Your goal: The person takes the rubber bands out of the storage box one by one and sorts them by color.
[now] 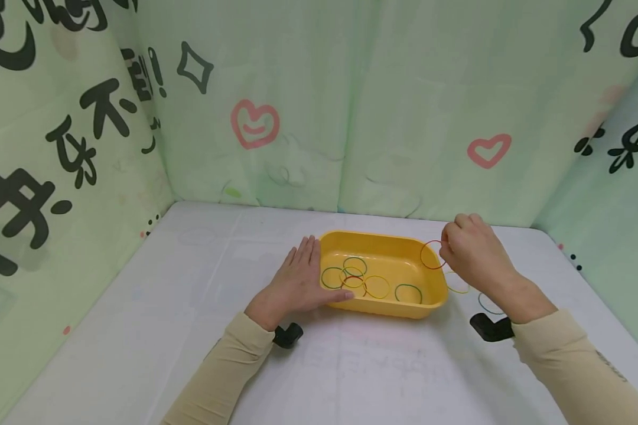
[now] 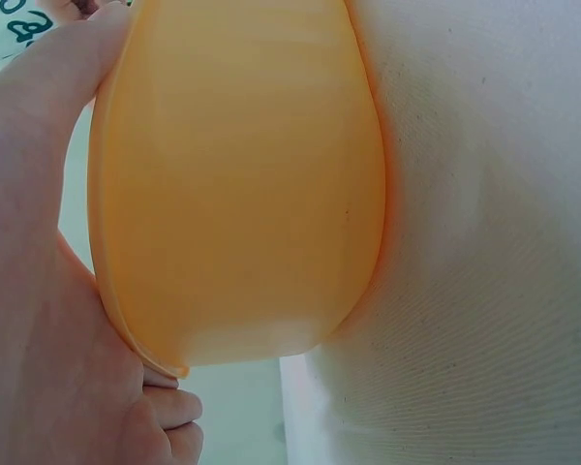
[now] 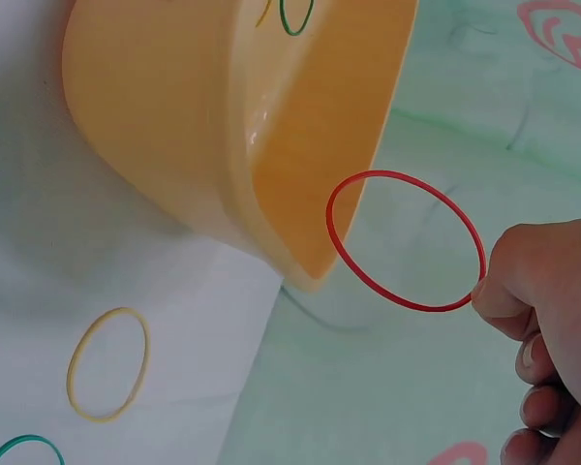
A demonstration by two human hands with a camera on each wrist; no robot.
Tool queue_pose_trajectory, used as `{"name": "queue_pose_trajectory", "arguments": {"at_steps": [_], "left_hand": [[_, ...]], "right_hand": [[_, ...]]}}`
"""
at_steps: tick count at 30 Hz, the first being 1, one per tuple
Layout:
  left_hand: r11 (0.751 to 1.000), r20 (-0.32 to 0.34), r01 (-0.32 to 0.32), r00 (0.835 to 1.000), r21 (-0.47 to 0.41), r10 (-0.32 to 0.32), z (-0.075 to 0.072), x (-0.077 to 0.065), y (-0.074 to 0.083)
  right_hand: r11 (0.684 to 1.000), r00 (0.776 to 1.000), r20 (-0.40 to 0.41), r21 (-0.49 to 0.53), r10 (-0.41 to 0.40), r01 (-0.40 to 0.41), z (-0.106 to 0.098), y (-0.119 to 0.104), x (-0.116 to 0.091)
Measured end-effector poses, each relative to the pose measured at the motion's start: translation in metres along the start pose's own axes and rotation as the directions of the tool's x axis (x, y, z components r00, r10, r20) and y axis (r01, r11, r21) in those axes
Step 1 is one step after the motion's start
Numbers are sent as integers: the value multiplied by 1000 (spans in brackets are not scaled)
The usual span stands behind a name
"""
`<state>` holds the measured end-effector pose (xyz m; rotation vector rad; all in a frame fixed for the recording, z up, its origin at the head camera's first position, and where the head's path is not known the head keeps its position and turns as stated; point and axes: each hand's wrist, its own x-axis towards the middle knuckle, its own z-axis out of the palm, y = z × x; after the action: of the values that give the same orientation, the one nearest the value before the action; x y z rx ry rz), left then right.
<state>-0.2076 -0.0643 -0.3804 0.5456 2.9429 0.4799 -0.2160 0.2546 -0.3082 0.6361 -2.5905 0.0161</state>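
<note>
A yellow plastic basin [image 1: 388,306] stands on the table with several green, yellow and red rubber bands lying inside. My left hand [image 1: 299,282] rests against its left end, fingers straight along the side and thumb laid over the front rim. In the left wrist view the basin's outer wall [image 2: 242,194] fills the middle. My right hand [image 1: 474,255] pinches a red rubber band [image 3: 407,240] between thumb and forefinger. That band hangs at the basin's right end, overlapping the rim in the head view.
Right of the basin, a yellow rubber band [image 3: 108,364] and a green rubber band [image 1: 490,304] lie on the white tabletop [image 1: 351,366]. A pale green printed curtain [image 1: 404,106] encloses the back and sides. Black wrist mounts [image 1: 491,327] sit under both wrists.
</note>
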Motion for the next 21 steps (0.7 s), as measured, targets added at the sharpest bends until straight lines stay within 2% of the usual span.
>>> {"name": "queue_pose_trajectory", "arguments": {"at_steps": [12, 21], "left_hand": [[1000, -6, -2, 1000, -4, 2, -3, -2, 2], [1000, 2, -3, 1000, -7, 3, -4, -3, 2]], "right_hand": [[999, 999, -23, 37, 40, -39, -11, 8, -8], [995, 996, 6, 42, 90, -90, -17, 17, -21]]}}
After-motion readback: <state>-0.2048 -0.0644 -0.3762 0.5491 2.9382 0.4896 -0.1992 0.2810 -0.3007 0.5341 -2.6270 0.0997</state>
